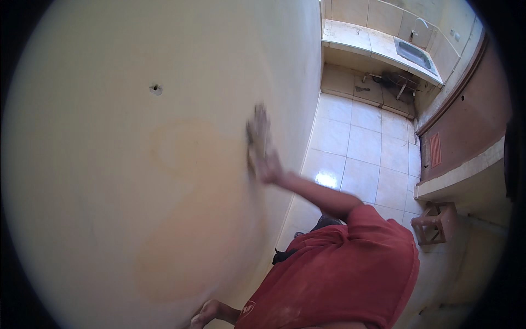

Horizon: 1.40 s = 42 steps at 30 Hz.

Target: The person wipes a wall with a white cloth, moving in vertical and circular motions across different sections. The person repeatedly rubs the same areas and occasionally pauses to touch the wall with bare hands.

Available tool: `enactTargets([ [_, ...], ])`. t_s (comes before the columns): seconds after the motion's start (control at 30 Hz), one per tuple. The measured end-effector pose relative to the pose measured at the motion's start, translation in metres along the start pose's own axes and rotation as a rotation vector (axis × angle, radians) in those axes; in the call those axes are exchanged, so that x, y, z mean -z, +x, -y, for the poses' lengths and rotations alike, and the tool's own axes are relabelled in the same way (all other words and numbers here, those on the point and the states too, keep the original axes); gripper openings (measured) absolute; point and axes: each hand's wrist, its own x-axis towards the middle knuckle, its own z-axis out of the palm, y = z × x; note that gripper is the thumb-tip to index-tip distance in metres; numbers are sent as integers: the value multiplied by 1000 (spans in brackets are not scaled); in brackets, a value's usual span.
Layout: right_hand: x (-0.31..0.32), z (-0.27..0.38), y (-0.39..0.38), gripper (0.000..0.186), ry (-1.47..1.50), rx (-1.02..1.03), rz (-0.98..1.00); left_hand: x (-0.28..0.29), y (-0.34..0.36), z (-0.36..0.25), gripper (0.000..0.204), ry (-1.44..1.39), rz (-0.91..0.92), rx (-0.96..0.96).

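Right hand [262, 149] at frame centre, motion-blurred, pressed flat to the cream wall [109, 164] with a dark pad-like thing [254, 137] under the fingers; exact kind cannot be told. Fingers look stretched over it, pointing to upper frame, but blur hides how tightly they grip. Yellowish stain [181, 219] on the wall left of and below the hand; small hole [156, 88] upper left. Left hand [204, 315] at bottom edge, touching the wall, curl of its fingers unclear. Red shirt [339, 274] lower right. Orange-red grille-like rectangle [435, 149] on brown wall, right. Sink [415, 53] in counter, upper right.
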Motion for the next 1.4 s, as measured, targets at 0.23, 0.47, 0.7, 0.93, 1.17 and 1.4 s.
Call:
enactTargets([
  [0.23,31,-38,119,62,118,-24,-212,12,-2,18,59,-102,3,-137],
  [0.47,17,0,-141,67,-64,-58,356,21,2,-16,63,337,243,-219],
  [0.7,115,-68,-143,62,-274,-413,273,-6,-23,-43,70,515,310,-328],
  [0.93,219,-177,-114,57,-265,-499,139,-110,-106,-169,72,450,420,-463],
  [1.17,368,-288,-101,45,-125,-735,17,-283,-240,-383,77,265,616,-334],
  [1.4,523,-406,-76,59,-534,-945,-18,-241,-474,-547,53,-965,1866,-620],
])
